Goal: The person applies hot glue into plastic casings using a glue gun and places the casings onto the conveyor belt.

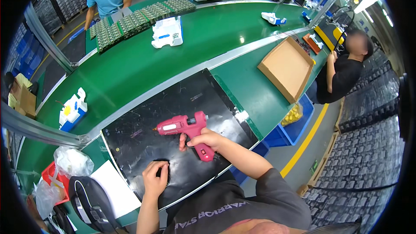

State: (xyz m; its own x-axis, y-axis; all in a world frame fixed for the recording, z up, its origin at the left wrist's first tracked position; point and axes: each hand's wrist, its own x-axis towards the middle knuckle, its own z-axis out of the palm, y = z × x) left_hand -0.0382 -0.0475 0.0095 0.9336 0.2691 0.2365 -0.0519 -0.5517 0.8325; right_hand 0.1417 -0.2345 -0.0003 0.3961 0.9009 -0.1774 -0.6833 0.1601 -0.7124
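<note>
A pink hot glue gun [177, 126] is in my right hand [209, 140], which wraps round its handle. Its nozzle points left, over the black mat [199, 93] on the bench in front of me. Close to the mat's near edge, my left hand [154, 178] is curled, thumb and fingertips drawn together. Whether anything small sits in that pinch is hidden. The left hand is apart from the glue gun.
Beyond the mat runs a green conveyor [134, 80] carrying white-and-blue plastic housings [168, 33] and rows of circuit boards [108, 34]. An open cardboard tray [287, 67] lies to the right. A black pouch [89, 201], white paper [116, 186] and a red bin [60, 184] are at left. Co-workers sit around the line.
</note>
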